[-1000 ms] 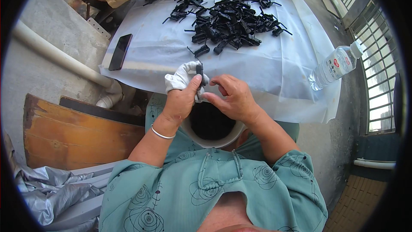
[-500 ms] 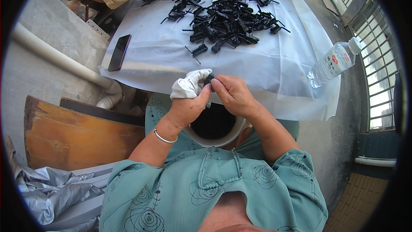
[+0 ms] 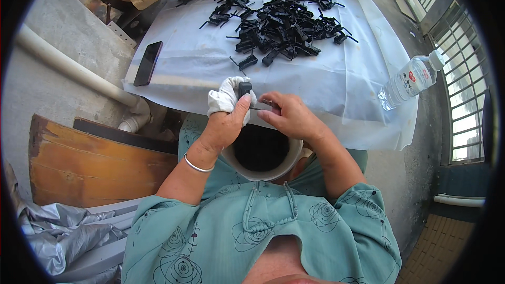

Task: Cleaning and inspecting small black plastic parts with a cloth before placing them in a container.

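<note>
My left hand [image 3: 226, 125] is closed around a crumpled white cloth [image 3: 223, 99] and a small black plastic part [image 3: 245, 89], which stands up between thumb and cloth. Close by on its right, my right hand [image 3: 290, 115] is curled, thumb toward the fingers. A thin dark piece sits at its fingertips and points toward the left hand; its kind is too small to tell. Below both hands, between my knees, is a whitish bucket [image 3: 288, 165] with a dark inside. Just beyond my left hand, a single black part [image 3: 247, 62] lies on the plastic-covered table [image 3: 184, 81].
A heap of black parts with thin stems [image 3: 286, 26] covers the table's far middle. A phone [image 3: 148, 64] lies at the left, and a clear water bottle [image 3: 410, 81] stands at the right edge. Wooden boards [image 3: 100, 165] and a pipe [image 3: 73, 68] are to my left.
My hands have come apart slightly; the right has moved off the black part. My left hand has turned, so the part now stands upright and shows more fully.
</note>
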Action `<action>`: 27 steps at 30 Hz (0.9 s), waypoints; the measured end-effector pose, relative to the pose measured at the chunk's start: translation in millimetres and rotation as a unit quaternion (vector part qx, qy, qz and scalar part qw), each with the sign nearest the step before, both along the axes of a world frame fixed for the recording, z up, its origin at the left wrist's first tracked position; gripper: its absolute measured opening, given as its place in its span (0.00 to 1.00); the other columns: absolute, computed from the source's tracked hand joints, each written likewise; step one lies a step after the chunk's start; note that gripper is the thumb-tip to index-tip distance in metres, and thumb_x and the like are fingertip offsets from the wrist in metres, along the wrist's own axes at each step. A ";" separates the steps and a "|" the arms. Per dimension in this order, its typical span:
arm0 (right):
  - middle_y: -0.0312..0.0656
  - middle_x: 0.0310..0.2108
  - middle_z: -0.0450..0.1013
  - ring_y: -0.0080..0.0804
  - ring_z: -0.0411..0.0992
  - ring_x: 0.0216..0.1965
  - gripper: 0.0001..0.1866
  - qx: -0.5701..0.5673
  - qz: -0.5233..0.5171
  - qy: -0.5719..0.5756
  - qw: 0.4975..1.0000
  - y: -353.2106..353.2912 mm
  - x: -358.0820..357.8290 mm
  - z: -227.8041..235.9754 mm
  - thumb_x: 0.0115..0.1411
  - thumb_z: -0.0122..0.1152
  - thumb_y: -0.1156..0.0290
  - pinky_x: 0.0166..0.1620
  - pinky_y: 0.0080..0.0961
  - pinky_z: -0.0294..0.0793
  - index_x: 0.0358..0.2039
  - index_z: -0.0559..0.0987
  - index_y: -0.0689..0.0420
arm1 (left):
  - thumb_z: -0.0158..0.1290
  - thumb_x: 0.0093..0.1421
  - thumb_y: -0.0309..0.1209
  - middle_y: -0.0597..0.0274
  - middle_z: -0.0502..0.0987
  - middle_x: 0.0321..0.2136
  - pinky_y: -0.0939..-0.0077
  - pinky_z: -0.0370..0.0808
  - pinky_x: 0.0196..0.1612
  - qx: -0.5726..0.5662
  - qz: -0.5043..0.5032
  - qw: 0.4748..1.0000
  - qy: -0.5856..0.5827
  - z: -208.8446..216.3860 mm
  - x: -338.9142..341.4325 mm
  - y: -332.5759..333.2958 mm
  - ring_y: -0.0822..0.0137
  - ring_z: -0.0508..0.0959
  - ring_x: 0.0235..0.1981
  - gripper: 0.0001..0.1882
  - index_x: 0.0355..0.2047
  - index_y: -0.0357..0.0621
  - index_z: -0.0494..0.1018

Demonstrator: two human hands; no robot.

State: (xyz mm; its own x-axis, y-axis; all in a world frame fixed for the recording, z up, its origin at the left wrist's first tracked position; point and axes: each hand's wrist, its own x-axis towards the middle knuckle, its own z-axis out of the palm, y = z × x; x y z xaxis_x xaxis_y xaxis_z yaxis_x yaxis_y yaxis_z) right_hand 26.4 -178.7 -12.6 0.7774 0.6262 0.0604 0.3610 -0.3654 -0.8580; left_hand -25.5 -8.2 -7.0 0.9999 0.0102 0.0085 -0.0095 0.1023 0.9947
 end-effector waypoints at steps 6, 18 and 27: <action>0.38 0.18 0.67 0.22 0.61 0.19 0.06 0.152 -0.007 -0.070 0.986 -4.2 5.0 -10.8 0.53 0.60 0.74 0.25 0.20 0.64 0.28 0.76 0.64 | 0.40 0.62 0.26 0.68 0.68 0.28 0.87 0.63 0.22 0.070 -0.021 0.997 -0.009 0.8 2.4 -3.4 0.81 0.63 0.20 0.16 0.51 0.41 0.59; 0.44 0.16 0.65 0.28 0.61 0.18 0.12 0.153 0.013 -0.009 0.988 7.5 -1.2 -9.0 0.60 0.52 0.68 0.25 0.27 0.64 0.23 0.71 0.63 | 0.41 0.55 0.24 0.58 0.69 0.30 0.74 0.68 0.36 0.203 -0.019 0.971 -0.127 -7.5 2.1 -5.2 0.67 0.68 0.31 0.14 0.43 0.36 0.63; 0.41 0.14 0.61 0.23 0.56 0.19 0.13 0.188 0.007 0.027 0.982 33.7 -6.4 -19.8 0.61 0.49 0.67 0.24 0.27 0.62 0.24 0.71 0.63 | 0.41 0.54 0.25 0.48 0.70 0.31 0.67 0.70 0.37 0.355 0.032 0.914 -0.193 -0.8 -11.1 -3.3 0.53 0.72 0.32 0.14 0.42 0.35 0.62</action>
